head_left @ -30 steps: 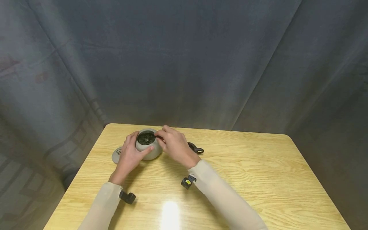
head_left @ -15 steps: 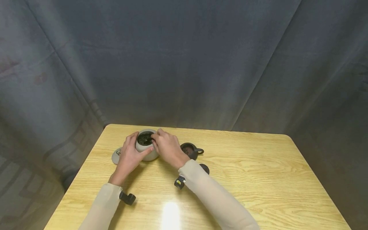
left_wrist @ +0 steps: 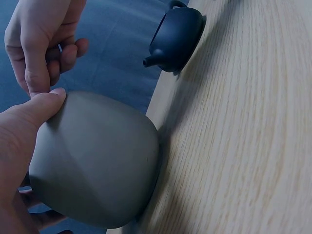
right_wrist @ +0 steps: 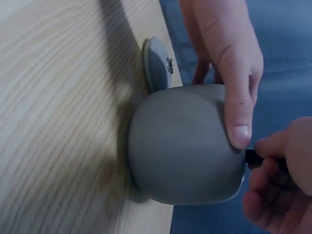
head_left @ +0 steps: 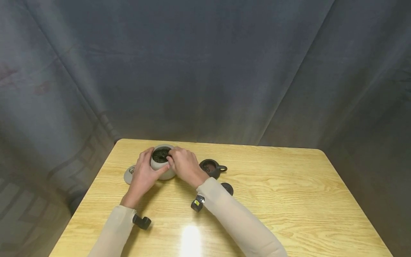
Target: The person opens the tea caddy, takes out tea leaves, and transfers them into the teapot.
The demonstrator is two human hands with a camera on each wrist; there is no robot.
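Note:
A grey round jar [head_left: 166,175] stands on the table, filled with dark dry leaves [head_left: 159,155]. My left hand [head_left: 145,175] grips it from the left, fingers around the far side and thumb [right_wrist: 241,135] on the near wall just below the rim. At the jar's right rim, my right hand [head_left: 186,165] pinches a slim black-handled utensil [right_wrist: 253,158]. The utensil's far end dips into the mouth and is hidden inside the jar.
Right of the hands sits a dark open teapot [left_wrist: 176,36], some leaves inside it. A dark round lid [head_left: 228,188] lies nearer me, partly behind the right sleeve. The jar's grey lid [right_wrist: 157,63] lies left of the jar. A curtain hangs behind the table.
My right hand has moved left to the jar's mouth, taking the utensil deeper in and uncovering the teapot and dark lid. The left hand keeps its hold on the jar.

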